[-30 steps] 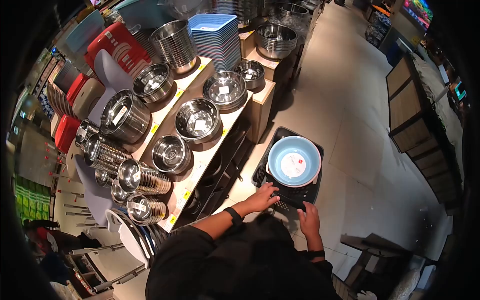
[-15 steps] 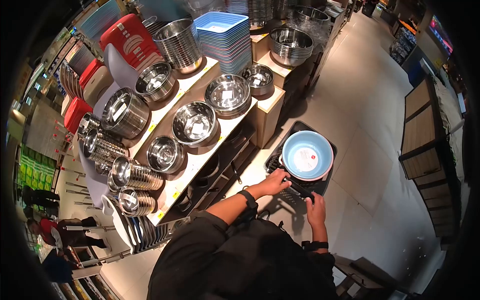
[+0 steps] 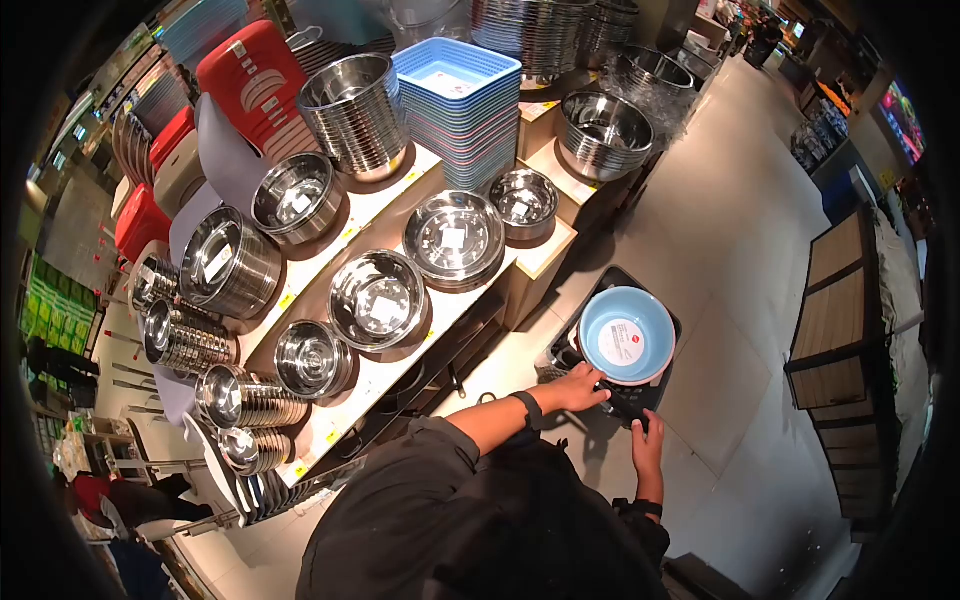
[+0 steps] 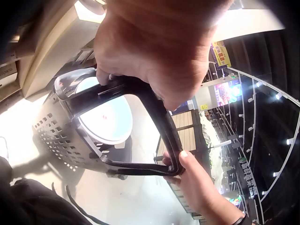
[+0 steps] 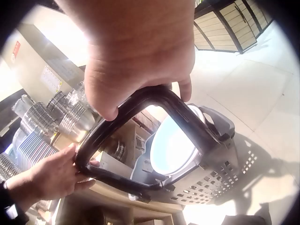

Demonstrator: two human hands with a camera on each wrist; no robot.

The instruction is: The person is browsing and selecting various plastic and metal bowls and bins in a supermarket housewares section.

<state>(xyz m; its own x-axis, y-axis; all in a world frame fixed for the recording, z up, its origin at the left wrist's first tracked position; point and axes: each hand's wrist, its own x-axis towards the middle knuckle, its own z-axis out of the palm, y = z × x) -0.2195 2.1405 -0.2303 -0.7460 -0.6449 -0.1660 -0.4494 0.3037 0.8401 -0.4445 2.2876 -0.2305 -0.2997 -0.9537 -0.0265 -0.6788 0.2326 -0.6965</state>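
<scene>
A dark plastic shopping basket (image 5: 194, 187) with perforated sides stands on the floor in front of me. Inside it sits a light blue round basin (image 3: 648, 318) with a white round label. My left hand (image 3: 578, 388) grips one corner of the basket's black handle (image 4: 161, 119), fingers curled over the bar. At the handle's other corner, my right hand (image 3: 648, 445) holds on with its thumb along the bar. Both wrist views show the handle as a raised loop, tilted from the basket toward me.
To the left, a stepped display table (image 3: 440, 318) carries stainless steel bowls (image 3: 378, 300) and a stack of blue plastic baskets (image 3: 455, 110). Tiled floor (image 3: 700, 250) runs along the aisle. A wood-panelled cabinet (image 3: 830, 320) stands on the right.
The basket with the basin has shifted right in the head view, and the far end of the display shows larger. Both hands have stayed on the handle.
</scene>
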